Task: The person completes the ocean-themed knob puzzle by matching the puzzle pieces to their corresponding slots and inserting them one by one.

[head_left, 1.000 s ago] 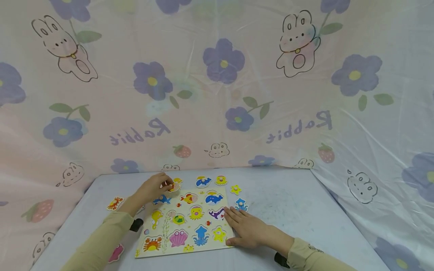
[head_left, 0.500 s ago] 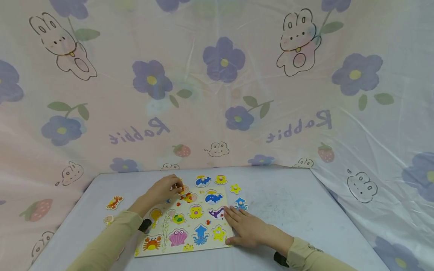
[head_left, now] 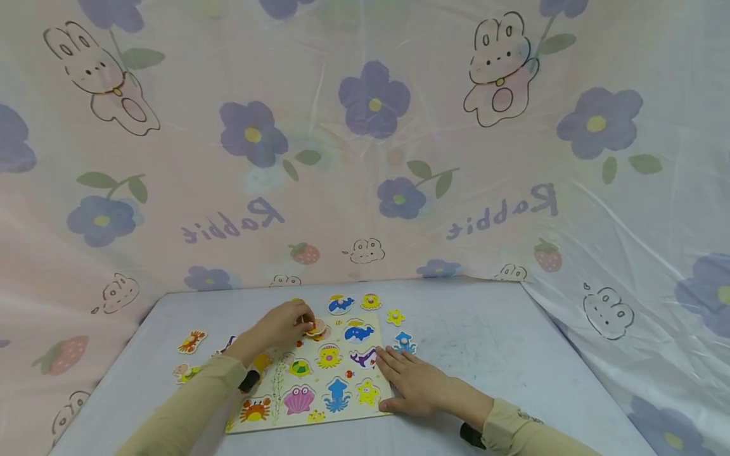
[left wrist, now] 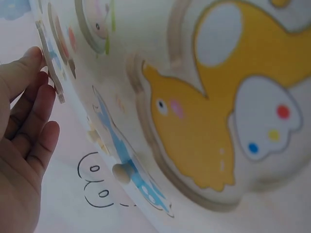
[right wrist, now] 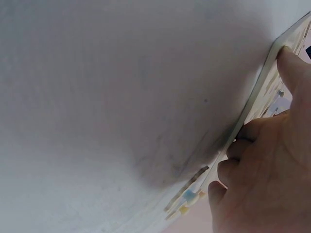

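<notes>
A pale wooden peg puzzle board point(head_left: 313, 377) with sea-animal pictures lies on the table. My left hand point(head_left: 282, 324) pinches a red and yellow fish puzzle piece point(head_left: 316, 328) over the board's fish picture, near the far edge. Seen almost edge-on in the left wrist view, the fish piece point(left wrist: 51, 68) is between thumb and fingers; whether it sits in its recess I cannot tell. A blue shark piece point(left wrist: 121, 150) with a round knob lies nearby. My right hand point(head_left: 419, 383) rests with straight fingers on the board's right edge, thumb near the close corner.
Loose pieces lie around the board: a whale point(head_left: 341, 304), an octopus point(head_left: 371, 301), a starfish point(head_left: 395, 317) and a squid point(head_left: 404, 342). Left of it are a crab point(head_left: 192, 342) and a turtle point(head_left: 185, 372), partly behind the sleeve. A patterned curtain point(head_left: 319, 209) hangs behind.
My left hand has carried the fish piece from beyond the board's far edge rightward and nearer, over the fish picture. The right hand has stayed in place.
</notes>
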`<state>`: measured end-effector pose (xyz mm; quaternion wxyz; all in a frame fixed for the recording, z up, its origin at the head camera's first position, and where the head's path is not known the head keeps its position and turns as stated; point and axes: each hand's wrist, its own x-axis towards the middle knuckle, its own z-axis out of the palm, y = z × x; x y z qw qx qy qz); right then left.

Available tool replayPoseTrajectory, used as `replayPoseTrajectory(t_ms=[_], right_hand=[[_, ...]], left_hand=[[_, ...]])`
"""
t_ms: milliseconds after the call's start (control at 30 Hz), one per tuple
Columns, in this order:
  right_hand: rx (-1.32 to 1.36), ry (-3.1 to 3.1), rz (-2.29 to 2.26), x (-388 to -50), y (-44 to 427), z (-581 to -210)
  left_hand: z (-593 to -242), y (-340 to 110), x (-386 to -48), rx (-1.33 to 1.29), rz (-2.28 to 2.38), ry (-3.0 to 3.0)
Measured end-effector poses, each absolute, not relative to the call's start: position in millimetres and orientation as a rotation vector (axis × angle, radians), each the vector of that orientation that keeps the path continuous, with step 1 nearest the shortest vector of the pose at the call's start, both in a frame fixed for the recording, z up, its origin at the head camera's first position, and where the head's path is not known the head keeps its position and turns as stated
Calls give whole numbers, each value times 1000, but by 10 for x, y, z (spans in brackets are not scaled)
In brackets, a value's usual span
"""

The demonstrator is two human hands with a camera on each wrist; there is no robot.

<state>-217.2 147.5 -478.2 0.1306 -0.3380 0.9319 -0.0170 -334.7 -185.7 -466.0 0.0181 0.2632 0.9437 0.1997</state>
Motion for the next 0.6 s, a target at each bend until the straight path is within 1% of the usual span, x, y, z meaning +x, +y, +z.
replayPoseTrajectory(t_ms=[267,600], right_hand=[[-975,2700,-49,-2168,1469,-4765],[-979,2712,-46,-2181,1471,-4791]], left_hand=[[-4725,-1809,-3376,876,560,2922],[-4711,-1763,-3334,849,530,2908]])
